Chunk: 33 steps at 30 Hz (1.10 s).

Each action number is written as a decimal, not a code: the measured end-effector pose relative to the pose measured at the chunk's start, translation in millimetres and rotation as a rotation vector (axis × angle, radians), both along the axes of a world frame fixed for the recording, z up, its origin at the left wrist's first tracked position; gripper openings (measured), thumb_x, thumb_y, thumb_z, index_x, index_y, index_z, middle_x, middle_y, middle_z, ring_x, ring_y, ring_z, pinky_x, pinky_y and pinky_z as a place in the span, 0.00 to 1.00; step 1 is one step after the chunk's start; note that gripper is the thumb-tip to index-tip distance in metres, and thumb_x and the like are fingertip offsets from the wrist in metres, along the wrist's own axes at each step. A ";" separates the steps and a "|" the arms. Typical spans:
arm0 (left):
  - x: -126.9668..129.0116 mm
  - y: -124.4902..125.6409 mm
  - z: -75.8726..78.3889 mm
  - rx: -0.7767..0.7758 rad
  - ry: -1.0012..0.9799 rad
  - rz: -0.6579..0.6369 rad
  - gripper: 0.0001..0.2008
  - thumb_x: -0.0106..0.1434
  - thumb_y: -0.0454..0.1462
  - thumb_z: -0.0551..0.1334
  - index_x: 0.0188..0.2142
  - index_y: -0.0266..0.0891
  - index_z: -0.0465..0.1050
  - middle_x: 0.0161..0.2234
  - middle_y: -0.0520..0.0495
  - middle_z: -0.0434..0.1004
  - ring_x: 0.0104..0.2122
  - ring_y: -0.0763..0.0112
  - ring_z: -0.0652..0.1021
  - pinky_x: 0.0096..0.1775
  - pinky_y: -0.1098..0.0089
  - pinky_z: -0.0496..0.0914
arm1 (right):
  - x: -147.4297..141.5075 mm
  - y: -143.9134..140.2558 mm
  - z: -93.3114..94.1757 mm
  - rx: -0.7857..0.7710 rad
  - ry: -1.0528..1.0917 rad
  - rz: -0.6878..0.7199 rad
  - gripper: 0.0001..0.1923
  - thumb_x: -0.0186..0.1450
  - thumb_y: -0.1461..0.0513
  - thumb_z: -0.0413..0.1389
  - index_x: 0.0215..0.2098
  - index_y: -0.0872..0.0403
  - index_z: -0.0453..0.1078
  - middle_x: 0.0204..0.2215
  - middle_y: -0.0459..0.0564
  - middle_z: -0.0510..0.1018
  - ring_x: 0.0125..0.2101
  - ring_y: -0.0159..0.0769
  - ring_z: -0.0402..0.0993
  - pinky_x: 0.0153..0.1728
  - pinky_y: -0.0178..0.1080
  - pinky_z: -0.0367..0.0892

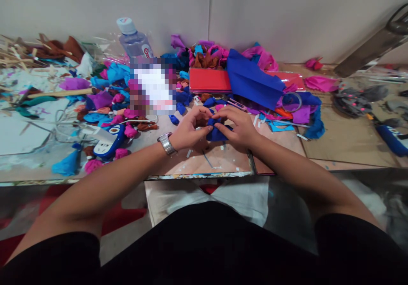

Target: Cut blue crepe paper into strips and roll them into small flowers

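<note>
Between both hands, just above the table near its front edge, is a small crumpled piece of dark blue fabric (pixel 217 134). My left hand (pixel 193 128) pinches its left side with thumb and fingers; a metal-band watch is on that wrist. My right hand (pixel 237 125) grips the same piece from the right, thumb and forefinger pressed onto it. Fingers cover part of the piece, so its full shape is hidden. Behind the hands lies a larger folded blue sheet (pixel 253 79), partly over a flat red packet (pixel 209 80).
Knotted scraps (pixel 102 100) in several colours crowd the left. A clear bottle (pixel 135 40) with a white cap stands by the wall. A blue-and-white power strip (pixel 110 142) with cables lies at left. A roll of tape (pixel 291 102) and cardboard (pixel 344 136) are at right.
</note>
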<state>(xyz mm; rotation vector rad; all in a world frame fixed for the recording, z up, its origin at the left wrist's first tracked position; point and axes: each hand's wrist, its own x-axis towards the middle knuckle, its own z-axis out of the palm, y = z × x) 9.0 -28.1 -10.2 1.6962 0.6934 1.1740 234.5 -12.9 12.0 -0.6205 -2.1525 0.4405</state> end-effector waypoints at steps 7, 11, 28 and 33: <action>2.2 -1.1 1.1 0.017 0.025 0.074 0.20 0.65 0.50 0.72 0.45 0.40 0.72 0.40 0.47 0.77 0.38 0.71 0.78 0.43 0.68 0.76 | -1.0 -1.5 -0.2 -0.022 -0.002 -0.078 0.10 0.73 0.52 0.60 0.44 0.49 0.76 0.38 0.49 0.82 0.36 0.39 0.79 0.42 0.43 0.74; 2.4 -2.2 6.3 0.063 0.031 0.157 0.20 0.67 0.53 0.70 0.45 0.40 0.74 0.42 0.45 0.80 0.41 0.68 0.80 0.44 0.66 0.76 | -0.5 -1.2 0.1 -0.049 -0.003 -0.060 0.14 0.71 0.50 0.61 0.46 0.50 0.75 0.39 0.49 0.83 0.36 0.39 0.79 0.41 0.42 0.74; 1.7 -0.8 4.4 0.051 0.027 0.156 0.18 0.70 0.51 0.67 0.48 0.40 0.76 0.44 0.44 0.82 0.43 0.67 0.81 0.46 0.65 0.76 | -0.1 -1.6 -0.2 -0.004 0.011 -0.111 0.09 0.71 0.54 0.61 0.44 0.49 0.78 0.41 0.50 0.86 0.42 0.41 0.82 0.47 0.45 0.75; 1.1 0.1 2.3 0.121 0.039 0.143 0.16 0.72 0.49 0.65 0.49 0.40 0.74 0.44 0.44 0.81 0.42 0.69 0.81 0.46 0.66 0.75 | -0.4 -0.4 -0.8 0.020 0.021 -0.115 0.08 0.73 0.55 0.61 0.44 0.49 0.79 0.41 0.49 0.87 0.42 0.41 0.84 0.48 0.44 0.76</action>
